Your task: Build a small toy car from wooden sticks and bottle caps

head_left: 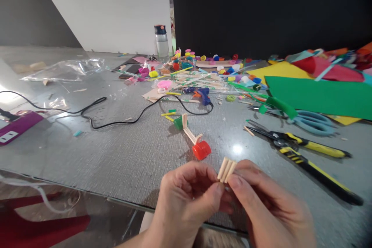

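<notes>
My left hand (186, 195) and my right hand (267, 205) meet near the table's front edge. Both pinch a small bundle of short wooden sticks (227, 170) that stands up between the fingertips. Just beyond them on the grey table (130, 155) lies a small assembly: a red bottle cap (201, 150) joined by wooden sticks (190, 133) to a green cap (178, 123).
Yellow-handled pliers (308, 153) and blue scissors (312, 122) lie to the right, near green foam sheet (319, 95). A blue glue gun (203, 95) with black cord (116, 118), loose caps, sticks and a water bottle (161, 42) sit farther back. A purple power strip (14, 126) is at the left.
</notes>
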Demonstrator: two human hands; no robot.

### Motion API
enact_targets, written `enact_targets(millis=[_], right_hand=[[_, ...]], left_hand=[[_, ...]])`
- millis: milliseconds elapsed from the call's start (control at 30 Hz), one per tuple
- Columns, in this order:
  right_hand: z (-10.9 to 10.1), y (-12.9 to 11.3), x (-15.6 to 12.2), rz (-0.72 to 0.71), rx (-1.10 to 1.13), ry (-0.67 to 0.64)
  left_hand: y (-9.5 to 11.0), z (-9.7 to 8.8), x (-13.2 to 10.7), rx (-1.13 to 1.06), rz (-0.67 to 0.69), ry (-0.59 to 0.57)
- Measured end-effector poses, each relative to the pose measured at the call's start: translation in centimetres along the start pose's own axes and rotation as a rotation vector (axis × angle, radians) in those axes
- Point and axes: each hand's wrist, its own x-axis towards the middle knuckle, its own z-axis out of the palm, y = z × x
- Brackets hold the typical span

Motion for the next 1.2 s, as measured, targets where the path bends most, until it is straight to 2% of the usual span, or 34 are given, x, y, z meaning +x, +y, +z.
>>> enact_targets(millis=[133,267,367,467,567,667,767,867,1033,1133,1200], right_hand=[[0.0,-0.2,-0.2,0.047,-0.007,-0.034],[0.0,-0.1,-0.3,0.117,0.076,-0.054],[-0.1,-0.1,-0.3,0.115,0.106,-0.069],[-0.2,-0.3,-0.4,0.094,0.043,-0.084],[-0.4,-0.5,-0.4,0.056,-0.056,-0.074],[-0.9,-0.7,-0.3,-0.026,-0.166,-0.04],[-1.5,-1.0,-0.2,-0.101,-0.293,-0.025],[-1.8,-1.3,-0.5,-0.084,-0.351,-0.104],[-1.7,-1.9,-0.6,-0.115,-0.419,-0.151],[-2.0,-2.4,-0.2,-0.153,-0.518,-0.248],[-2.2,-2.5,-0.2,-0.163,-0.551,-0.253]], left_hand=[[0.0,0.1,-0.1,-0.057,0.013,-0.019],[-0.3,0.0,0.1,-0.154,-0.011,-0.035],[-0.6,-0.1,0.2,-0.185,-0.004,-0.062],[-0.9,0.1,0.2,-0.17,0.013,-0.061],[-1.1,0.3,0.0,-0.084,0.029,-0.047],[-0.8,-0.1,-0.3,0.114,0.035,-0.08],[0.4,-0.7,-0.7,0.39,0.219,-0.037],[2.2,-0.8,-0.7,0.565,0.39,0.001],[4.5,0.3,0.0,0.708,0.327,-0.134],[4.8,0.6,0.2,0.732,0.294,-0.174],[4.7,0.6,0.3,0.698,0.269,-0.172]])
